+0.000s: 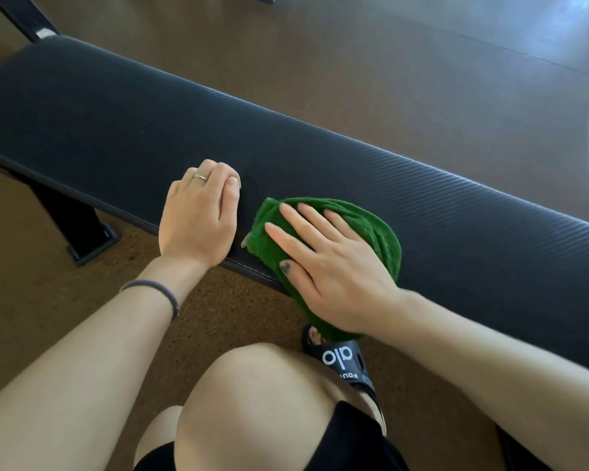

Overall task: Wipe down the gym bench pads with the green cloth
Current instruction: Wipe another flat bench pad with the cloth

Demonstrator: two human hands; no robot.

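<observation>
- We see the green cloth (334, 232) bunched on the near edge of the black bench pad (150, 130), its lower part hanging over that edge.
- Our right hand (330, 266) lies flat on the cloth, fingers straight and spread, pressing it against the pad; this grip is open, not curled round the fabric.
- Our left hand (198, 215) rests on the pad just beside the cloth, apart from it, fingers curled under and holding nothing.
- A ring (200, 177) sits on one left finger, and a dark hair tie (157, 290) circles the left wrist.
- A black slide sandal (340, 362) stands on the brown floor (388, 79) below the cloth.
</observation>
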